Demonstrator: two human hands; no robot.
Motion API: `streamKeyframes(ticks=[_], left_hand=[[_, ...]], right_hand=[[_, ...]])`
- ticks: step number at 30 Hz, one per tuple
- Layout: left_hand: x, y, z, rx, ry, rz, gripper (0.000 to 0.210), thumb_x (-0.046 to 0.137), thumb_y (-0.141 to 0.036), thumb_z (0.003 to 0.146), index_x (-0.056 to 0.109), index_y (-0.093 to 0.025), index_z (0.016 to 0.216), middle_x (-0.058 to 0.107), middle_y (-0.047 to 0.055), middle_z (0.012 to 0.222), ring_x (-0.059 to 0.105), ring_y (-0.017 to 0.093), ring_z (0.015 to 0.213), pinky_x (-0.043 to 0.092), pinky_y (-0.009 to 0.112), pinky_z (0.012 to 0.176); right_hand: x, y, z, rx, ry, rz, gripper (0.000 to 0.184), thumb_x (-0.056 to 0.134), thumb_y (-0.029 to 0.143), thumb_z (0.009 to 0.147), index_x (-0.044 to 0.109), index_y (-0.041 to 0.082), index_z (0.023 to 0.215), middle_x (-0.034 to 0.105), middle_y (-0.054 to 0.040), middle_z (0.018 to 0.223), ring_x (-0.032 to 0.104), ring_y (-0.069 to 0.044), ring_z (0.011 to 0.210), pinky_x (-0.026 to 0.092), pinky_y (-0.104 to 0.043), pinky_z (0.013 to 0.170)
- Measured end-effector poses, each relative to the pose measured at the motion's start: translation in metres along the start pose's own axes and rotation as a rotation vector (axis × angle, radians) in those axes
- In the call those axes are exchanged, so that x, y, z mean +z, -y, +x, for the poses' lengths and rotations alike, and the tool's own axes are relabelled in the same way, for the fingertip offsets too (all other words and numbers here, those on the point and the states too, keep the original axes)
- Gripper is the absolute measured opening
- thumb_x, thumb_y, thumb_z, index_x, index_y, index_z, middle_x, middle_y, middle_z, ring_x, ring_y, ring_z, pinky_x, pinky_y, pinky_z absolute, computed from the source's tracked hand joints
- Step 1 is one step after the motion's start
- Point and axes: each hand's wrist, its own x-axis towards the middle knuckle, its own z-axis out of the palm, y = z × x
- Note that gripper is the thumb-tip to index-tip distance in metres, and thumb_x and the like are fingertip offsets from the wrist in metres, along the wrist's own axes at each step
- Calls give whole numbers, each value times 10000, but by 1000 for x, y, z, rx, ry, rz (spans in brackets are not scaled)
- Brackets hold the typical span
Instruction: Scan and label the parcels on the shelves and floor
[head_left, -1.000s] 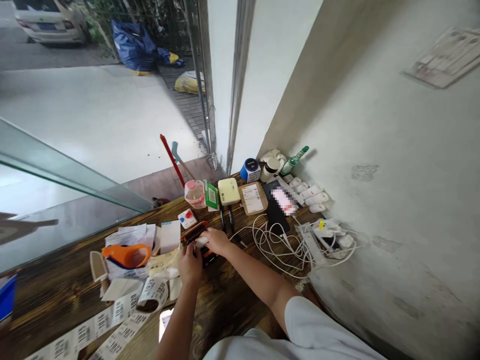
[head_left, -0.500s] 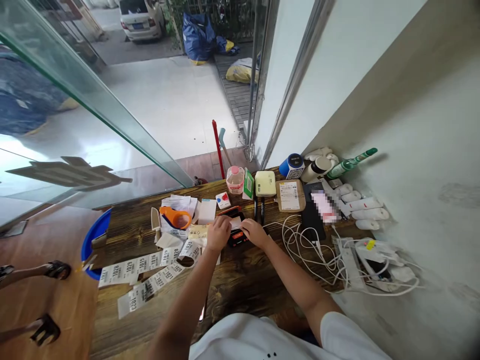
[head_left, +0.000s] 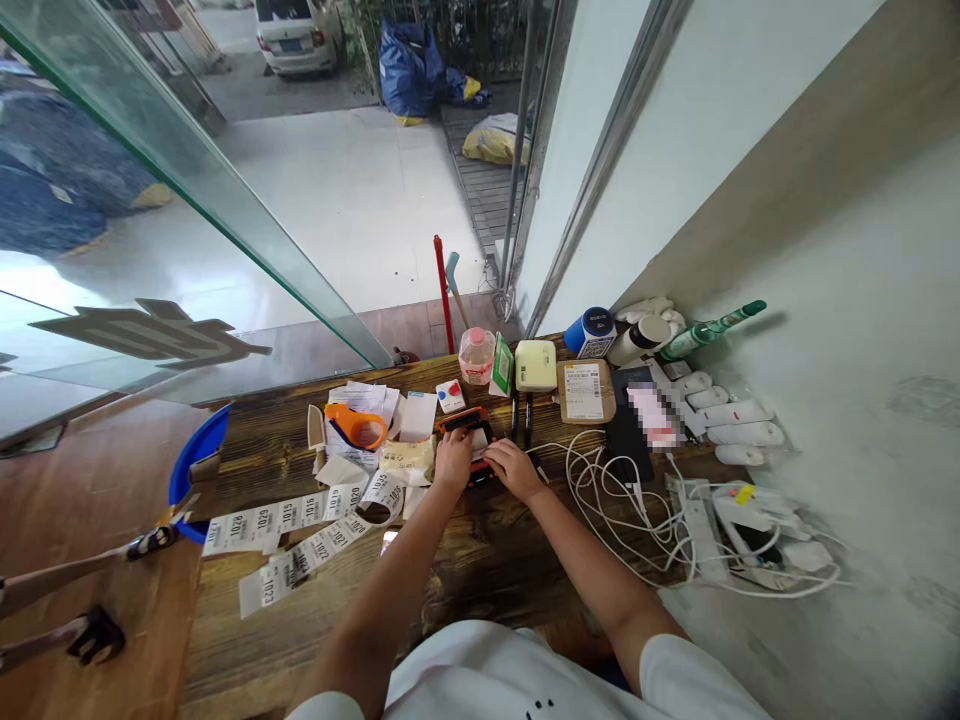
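A small black and orange label printer [head_left: 480,478] sits before me on the wooden table, its lid [head_left: 462,421] up. White label paper [head_left: 479,441] lies in its open compartment. My left hand [head_left: 454,460] is closed round the printer's left side, fingertips near the lid and paper. From the right, my right hand [head_left: 512,466] rests bent fingers on the printer's right edge, beside the paper; whether they pinch anything is hidden. Left of my hands lie a cream soft packet [head_left: 409,460], a curling strip of numbered labels [head_left: 330,543] and an orange tape dispenser [head_left: 357,427].
Along the back stand a pink-capped bottle [head_left: 477,357], a pale yellow box [head_left: 536,366] and a labelled parcel [head_left: 585,391]. White cables [head_left: 600,490] tangle at right, near paper rolls [head_left: 739,412]. A blue bin [head_left: 196,465] and another person's feet [head_left: 97,635] are at left.
The label paper, raised between both hands before, now sits lower in the printer. My right hand has come down onto the printer's edge. The whole view has shifted slightly.
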Motion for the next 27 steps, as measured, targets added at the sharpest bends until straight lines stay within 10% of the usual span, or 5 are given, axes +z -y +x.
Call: streamKeyframes(ticks=[27], left_hand=[[6, 30, -13, 144, -98, -313, 265, 602, -253, 861, 692, -240, 1110, 673, 43, 1150, 601, 193, 1076, 471, 331, 978]], right_hand=[[4, -11, -3, -75, -2, -39, 212, 479, 247, 955, 687, 233, 997, 685, -74, 958, 552, -229, 940, 516, -407, 854]])
